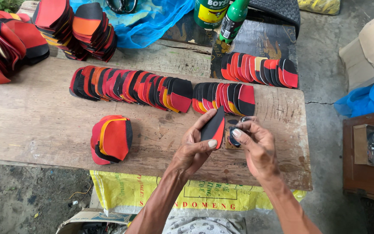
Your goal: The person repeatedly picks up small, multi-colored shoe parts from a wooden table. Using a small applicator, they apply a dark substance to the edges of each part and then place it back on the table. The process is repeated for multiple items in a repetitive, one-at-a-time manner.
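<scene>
The fingers (208,125) of the left hand (195,147) are clenched on a black-and-red insole piece (215,128), thumb pressed on its lower edge, holding it upright just above the tabletop (35,121). The right hand (256,145) pinches a small dark round object (233,138) between thumb and forefinger, touching or nearly touching the piece's right edge; what it is cannot be told. Both hands sit close together near the front right of the plank, forearms coming up from the bottom edge and angled inward.

Just behind the hands lies a short overlapping row of pieces (224,99), and to its left a longer row (130,89). A small stack of red pieces (111,138) lies well apart to the left, with bare wood between it and the hands. The plank's right edge is near the right hand; its front edge runs just under the wrists, above a yellow sack (130,195).
</scene>
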